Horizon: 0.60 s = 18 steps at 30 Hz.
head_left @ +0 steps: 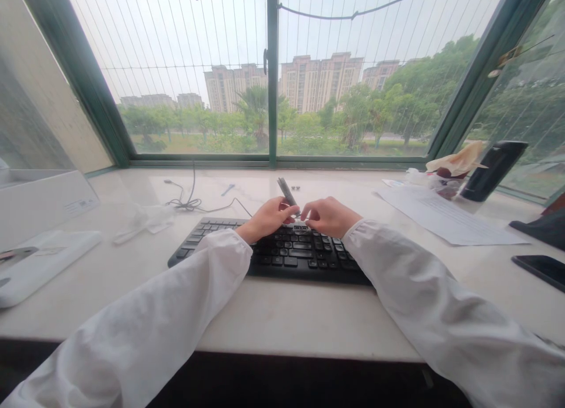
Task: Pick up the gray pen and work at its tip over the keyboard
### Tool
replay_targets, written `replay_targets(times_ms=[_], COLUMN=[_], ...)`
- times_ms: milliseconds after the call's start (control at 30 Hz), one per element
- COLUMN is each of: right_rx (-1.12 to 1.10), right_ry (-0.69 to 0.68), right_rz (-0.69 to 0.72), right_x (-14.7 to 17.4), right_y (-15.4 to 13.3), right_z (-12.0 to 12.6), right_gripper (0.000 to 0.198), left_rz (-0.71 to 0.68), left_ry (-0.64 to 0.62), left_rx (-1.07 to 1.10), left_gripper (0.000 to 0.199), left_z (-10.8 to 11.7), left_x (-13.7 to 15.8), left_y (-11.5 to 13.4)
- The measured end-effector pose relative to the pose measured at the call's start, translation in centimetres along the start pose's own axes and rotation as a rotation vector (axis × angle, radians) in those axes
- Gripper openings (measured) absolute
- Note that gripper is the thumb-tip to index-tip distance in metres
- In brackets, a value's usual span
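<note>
A black keyboard (302, 254) lies on the white sill in front of me, beneath both hands. My left hand (270, 215) is closed around a slim, dark grey, stick-like thing (286, 190) that slants up and away over the keyboard's back edge; its exact kind is unclear. Close beside it, my right hand (329, 214) has its fingers bent and drawn together near the lower end of that thing. What those fingertips hold, if anything, is too small to make out. Two tiny dark pieces (295, 188) rest on the sill just beyond the hands.
At left are a coiled cable (188, 204), a small blue piece (228, 189), crumpled plastic (145, 219) and a white box (39, 205). To the right lie a paper sheet (450, 216), a black upright object (494, 169) and a phone (541, 271). A window (272, 102) stands behind.
</note>
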State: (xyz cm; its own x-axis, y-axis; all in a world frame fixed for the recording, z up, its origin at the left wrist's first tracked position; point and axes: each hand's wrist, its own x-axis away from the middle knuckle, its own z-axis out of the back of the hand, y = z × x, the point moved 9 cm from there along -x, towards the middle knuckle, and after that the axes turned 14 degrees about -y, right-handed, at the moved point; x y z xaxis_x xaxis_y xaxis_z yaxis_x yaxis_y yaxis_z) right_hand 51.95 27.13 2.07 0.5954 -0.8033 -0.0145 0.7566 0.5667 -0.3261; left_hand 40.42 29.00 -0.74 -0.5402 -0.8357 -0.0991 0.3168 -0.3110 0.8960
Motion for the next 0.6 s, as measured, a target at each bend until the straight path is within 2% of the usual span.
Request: replay_targets(times_ms=[133, 367, 467, 600], right_rx=[0.016, 0.021, -0.018, -0.193], right_ry=[-0.005, 0.018, -0.037, -0.139], right_rz=[-0.024, -0.086, -0.116, -0.164], right_x=[0.0, 0.1, 0.0, -0.2], right_y=[0.2, 0.8, 0.9, 1.6], right_z=[0.0, 0.3, 0.0, -1.1], right_gripper=[0.017, 0.016, 0.015, 0.012], left_rz=[-0.032, -0.029, -0.034, -0.042], left_ry=[-0.006, -0.009, -0.024, -0.035], left_rx=[-0.029, -0.004, -0.013, -0.056], left_gripper=[0.034, 0.022, 0.021, 0.023], left_z=[-0.1, -0.7, -1.0, -1.2], left_x=[-0.1, -0.2, -0.1, -0.3], left_y=[0.1, 0.5, 0.8, 0.8])
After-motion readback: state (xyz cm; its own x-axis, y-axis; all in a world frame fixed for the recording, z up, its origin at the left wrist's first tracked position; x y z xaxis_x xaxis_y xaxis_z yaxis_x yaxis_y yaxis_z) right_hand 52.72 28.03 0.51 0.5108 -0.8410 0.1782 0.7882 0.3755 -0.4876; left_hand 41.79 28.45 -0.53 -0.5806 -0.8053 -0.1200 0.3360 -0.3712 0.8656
